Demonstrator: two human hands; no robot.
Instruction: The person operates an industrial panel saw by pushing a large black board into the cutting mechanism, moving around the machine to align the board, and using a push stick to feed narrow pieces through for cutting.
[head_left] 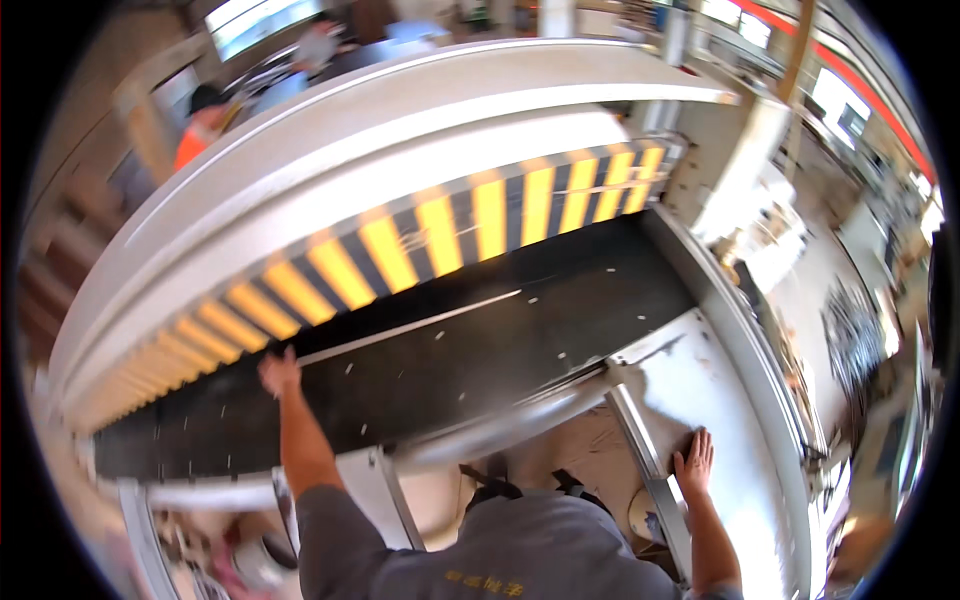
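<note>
My left hand (280, 372) reaches out over the dark bed (480, 360) of a large machine. Its fingers look spread, though motion blurs them. A thin pale strip (410, 328) lies along the bed, its left end close beside this hand; whether they touch I cannot tell. My right hand (697, 465) rests with fingers stretched out on a pale metal side table (735, 455), near that table's inner edge. Above the bed runs a guard (437, 228) with yellow and black stripes.
The machine's broad white cover (400, 105) arches over the far side. A raised metal rail (745, 340) borders the side table on the right. Small white bits dot the bed. A person in orange (197, 135) is beyond the machine. Tangled metal scrap (857, 330) lies on the floor at right.
</note>
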